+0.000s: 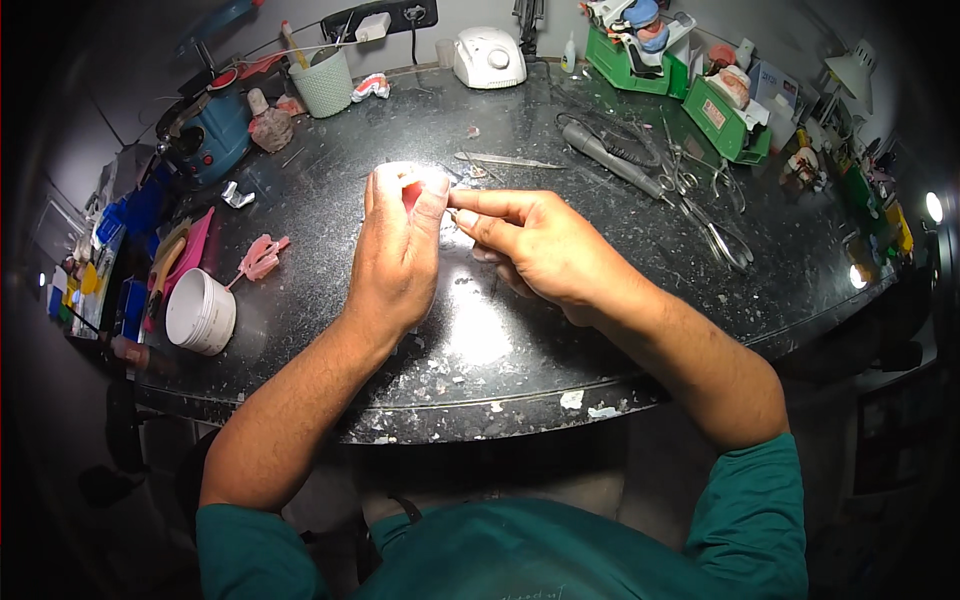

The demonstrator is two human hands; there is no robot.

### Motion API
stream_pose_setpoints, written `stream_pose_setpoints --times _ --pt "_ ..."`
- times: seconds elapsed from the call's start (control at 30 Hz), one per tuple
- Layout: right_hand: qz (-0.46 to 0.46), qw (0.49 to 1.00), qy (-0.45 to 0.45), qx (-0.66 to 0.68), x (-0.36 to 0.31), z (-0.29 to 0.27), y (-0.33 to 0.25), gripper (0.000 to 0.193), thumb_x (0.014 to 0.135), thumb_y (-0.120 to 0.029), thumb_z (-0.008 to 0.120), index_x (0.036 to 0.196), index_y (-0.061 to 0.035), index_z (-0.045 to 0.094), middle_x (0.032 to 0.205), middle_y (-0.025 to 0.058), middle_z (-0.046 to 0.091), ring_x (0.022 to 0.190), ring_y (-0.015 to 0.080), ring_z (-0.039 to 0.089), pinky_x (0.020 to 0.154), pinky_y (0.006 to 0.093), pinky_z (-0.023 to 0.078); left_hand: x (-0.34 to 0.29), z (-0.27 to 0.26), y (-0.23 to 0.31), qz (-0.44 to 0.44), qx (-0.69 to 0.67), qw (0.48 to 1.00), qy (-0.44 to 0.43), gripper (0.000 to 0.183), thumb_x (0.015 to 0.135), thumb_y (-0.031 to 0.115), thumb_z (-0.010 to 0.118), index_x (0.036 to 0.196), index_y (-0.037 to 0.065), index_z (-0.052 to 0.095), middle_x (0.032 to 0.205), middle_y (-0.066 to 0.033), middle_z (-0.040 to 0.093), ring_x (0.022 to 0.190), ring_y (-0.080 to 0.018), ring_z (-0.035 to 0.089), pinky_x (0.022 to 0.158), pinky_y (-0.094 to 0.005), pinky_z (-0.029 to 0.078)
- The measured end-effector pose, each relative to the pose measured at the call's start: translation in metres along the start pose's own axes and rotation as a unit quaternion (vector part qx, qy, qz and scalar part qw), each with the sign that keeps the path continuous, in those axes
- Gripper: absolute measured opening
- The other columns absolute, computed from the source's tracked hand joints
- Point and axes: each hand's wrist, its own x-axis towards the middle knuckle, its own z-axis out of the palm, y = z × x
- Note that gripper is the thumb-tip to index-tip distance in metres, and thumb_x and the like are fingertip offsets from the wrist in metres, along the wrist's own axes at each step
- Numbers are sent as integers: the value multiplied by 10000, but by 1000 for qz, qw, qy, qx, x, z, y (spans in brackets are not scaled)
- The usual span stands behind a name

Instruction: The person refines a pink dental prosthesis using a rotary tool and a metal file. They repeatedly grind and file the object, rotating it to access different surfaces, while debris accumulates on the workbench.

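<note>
Hands meet above the dark stone table (520, 350). The left hand (395, 255) is closed around a small white and pink dental piece (408, 180), lifted over the table middle. The right hand (535, 245) pinches a thin metal tool (452, 212), its tip just beside the piece. A white round jar (200, 312) stands at the left, pliers (715, 225) lie at the right.
</note>
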Motion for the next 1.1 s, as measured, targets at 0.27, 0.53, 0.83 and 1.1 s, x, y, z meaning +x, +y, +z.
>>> stream_pose_setpoints --times 0.27,0.53,0.83,1.1 --pt "55 985 -37 159 -3 -3 -7 377 1053 -200 554 1423 -147 602 775 -72 534 575 12 428 487 184 375 2 5 -12 -40 -9 999 34 316 1109 355 412 1153 54 500 934 -32 515 861 -134 494 806 -281 418" --pt "-350 906 132 -198 24 -22 12 326 984 -138 591 1293 -107 691 1147 146 742 963 251 733 873 335 562 21 -16 -2 -244 -535 804 -91 513 1059 449 392 1125 -16 599 925 -93 623 701 -147 547 573 -254 418" --pt "-378 811 127 -427 3 -21 -2 236 901 -197 644 1118 -159 731 853 113 700 802 329 703 720 436 590 20 -19 1 -214 -486 845 -64 541 1041 411 394 1191 -42 650 931 -76 655 714 -122 531 587 -234 411" --pt "-279 803 106 -516 -11 -12 -9 266 908 -170 617 1165 -145 683 909 145 685 807 351 708 691 464 593 15 -18 -4 -168 -371 909 -88 501 1045 402 392 1180 -3 654 898 -13 622 753 -82 511 704 -240 412"
